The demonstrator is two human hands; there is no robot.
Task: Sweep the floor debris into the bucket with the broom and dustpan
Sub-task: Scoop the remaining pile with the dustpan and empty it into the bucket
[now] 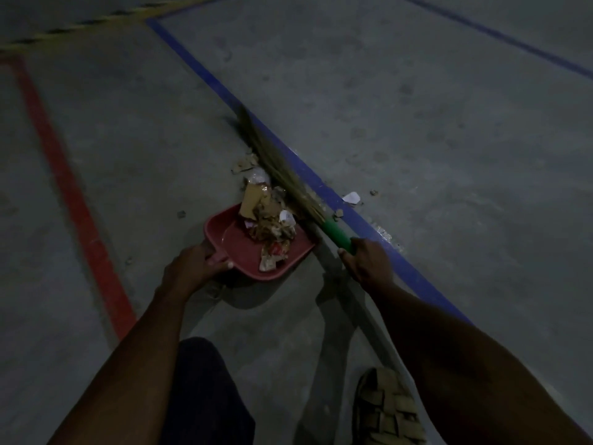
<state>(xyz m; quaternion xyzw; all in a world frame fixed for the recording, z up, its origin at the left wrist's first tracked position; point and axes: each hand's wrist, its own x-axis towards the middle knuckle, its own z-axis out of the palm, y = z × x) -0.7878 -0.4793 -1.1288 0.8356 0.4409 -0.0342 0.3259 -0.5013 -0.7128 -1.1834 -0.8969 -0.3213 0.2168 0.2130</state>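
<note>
A red dustpan [237, 248] lies on the grey concrete floor, and my left hand [192, 268] grips its handle. Paper and cardboard debris [269, 220] is piled at the pan's far edge, partly inside it. My right hand [369, 264] grips the green handle of a straw broom [279, 168]. Its bristles lie along the floor beside the debris and stretch away from me. A white paper scrap [351, 197] and small bits lie loose beyond the blue line. No bucket is in view.
A blue floor line [205, 78] runs diagonally under the broom, and a red line [73, 200] runs on the left. A yellow-black striped line [83, 24] crosses the far floor. My sandalled foot [388, 409] and dark trouser leg [205, 390] are at the bottom.
</note>
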